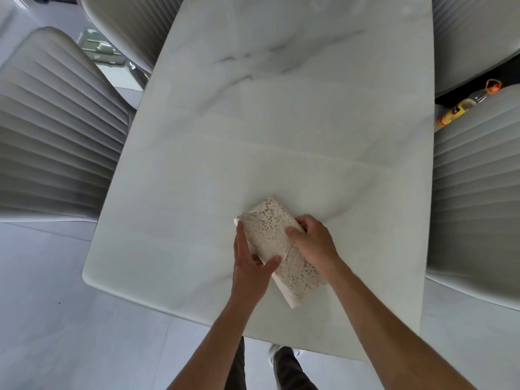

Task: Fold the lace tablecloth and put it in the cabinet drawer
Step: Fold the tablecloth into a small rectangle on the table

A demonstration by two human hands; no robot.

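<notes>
**Pressing a folded lace cloth on a marble table**

Surrounding the white marble table on both sides: ribbed grey chairs, one at the left, another at the upper left, two more at the right and upper right. Lying in the dark gap between the two right-hand chairs: a bottle with a yellow label and an orange cap loop. Showing between the two left-hand chairs: a greenish case or tray, too blurred to name. Standing on pale floor tiles below the near table edge: dark trouser legs and a light shoe.

Cut off by the frame: all four chairs and the far end of the table. Hidden under the hands: the middle stretch of the cloth and parts of its long edges.

Lying near the table's near end, angled from upper left to lower right: the lace tablecloth, folded into a narrow rectangle. Laid along its left edge: the left hand, fingers straight, thumb reaching over onto the lace, nothing clenched. Gripping the right edge: the right hand, fingers curled over the far side, thumb pressed on top of the lace.
</notes>
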